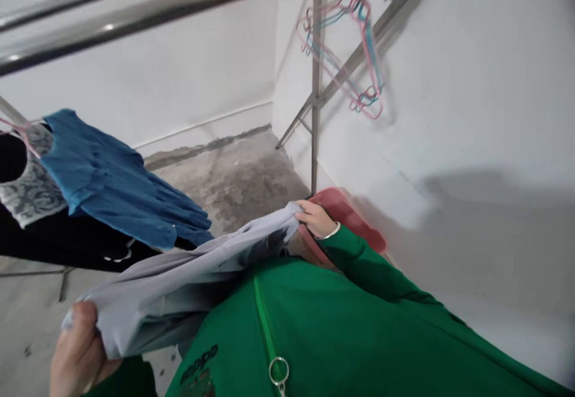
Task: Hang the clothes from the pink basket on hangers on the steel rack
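A light grey-lilac garment (179, 277) is stretched between my two hands in front of my body; its exact kind cannot be made out. At the lower left, my left hand (78, 349) pinches one end of the cloth, thumb on top. My right hand (317, 218) grips the opposite end near the middle of the view, with a pale bracelet at the wrist. Folds of the fabric hang down between them, and its lower part is hidden by my green jacket.
A blue dress (121, 181) and dark clothes hang at the left. Steel rack bars (157, 8) cross the top. Pink and teal hangers (371, 55) hang at the upper right by the white wall. Below my right hand stands a pink basin (354, 220) on the concrete floor (242, 175).
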Demonstrator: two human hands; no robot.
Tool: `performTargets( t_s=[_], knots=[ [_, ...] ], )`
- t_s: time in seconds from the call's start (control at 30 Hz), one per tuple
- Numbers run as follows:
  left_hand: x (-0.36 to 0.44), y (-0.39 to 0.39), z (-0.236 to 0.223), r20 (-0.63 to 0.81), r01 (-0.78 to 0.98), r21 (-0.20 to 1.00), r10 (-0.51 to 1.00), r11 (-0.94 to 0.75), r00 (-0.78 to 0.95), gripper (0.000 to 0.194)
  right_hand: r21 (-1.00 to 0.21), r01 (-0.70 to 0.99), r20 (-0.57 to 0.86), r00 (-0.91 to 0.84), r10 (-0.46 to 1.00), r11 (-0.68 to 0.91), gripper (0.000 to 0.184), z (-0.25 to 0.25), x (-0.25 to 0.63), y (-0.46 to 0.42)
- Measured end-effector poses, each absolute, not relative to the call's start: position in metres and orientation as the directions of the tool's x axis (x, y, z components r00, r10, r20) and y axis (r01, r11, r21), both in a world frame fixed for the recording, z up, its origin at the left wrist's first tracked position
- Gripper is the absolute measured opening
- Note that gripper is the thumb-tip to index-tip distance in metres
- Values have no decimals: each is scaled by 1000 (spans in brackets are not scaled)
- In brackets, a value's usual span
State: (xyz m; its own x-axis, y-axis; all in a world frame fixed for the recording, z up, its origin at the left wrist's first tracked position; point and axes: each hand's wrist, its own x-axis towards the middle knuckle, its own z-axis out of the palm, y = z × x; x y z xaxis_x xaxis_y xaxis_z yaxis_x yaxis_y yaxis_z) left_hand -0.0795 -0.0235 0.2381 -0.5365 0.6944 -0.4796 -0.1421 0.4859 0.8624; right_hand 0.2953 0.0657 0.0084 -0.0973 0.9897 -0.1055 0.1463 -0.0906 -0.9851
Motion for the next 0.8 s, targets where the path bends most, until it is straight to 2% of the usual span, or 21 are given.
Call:
performTargets(
  t_s=[0.07,0.13,0.27,0.37,0.43,0.5,0.53,0.6,0.7,0.8],
  knots=[
    [-74,-19,232,-415,-130,896,700,424,-582,72,-983,170,-64,3,998,-63,49,9,302,91],
    [-66,-14,221,-438,-151,887,695,436,-570,62,-967,249,-40,24,999,-45,46,8,307,110],
    [-52,-10,202,-522,-213,848,694,485,-495,50,-932,359,-6,-127,992,41,37,14,317,132],
    [-43,-10,195,-548,-273,834,667,479,-505,54,-895,430,-22,-308,951,118,26,42,329,146],
    [-35,-8,193,-591,-307,806,653,506,-474,68,-841,499,44,-321,946,209,24,77,343,161],
    [-26,-4,192,-626,-325,780,665,535,-406,81,-703,650,221,-188,957,290,29,123,365,181],
    [-21,-2,192,-636,-322,772,679,549,-368,85,-610,748,333,-57,941,261,31,147,377,192],
    [-11,2,190,-631,-286,775,716,563,-298,86,-416,898,491,88,867,145,35,191,403,216],
    [-2,5,185,-571,-219,821,773,528,-277,81,-151,986,546,143,826,-71,45,231,434,247],
    [-2,2,176,-534,-243,844,793,478,-295,79,-3,980,497,172,850,-197,45,239,452,265]
  ],
)
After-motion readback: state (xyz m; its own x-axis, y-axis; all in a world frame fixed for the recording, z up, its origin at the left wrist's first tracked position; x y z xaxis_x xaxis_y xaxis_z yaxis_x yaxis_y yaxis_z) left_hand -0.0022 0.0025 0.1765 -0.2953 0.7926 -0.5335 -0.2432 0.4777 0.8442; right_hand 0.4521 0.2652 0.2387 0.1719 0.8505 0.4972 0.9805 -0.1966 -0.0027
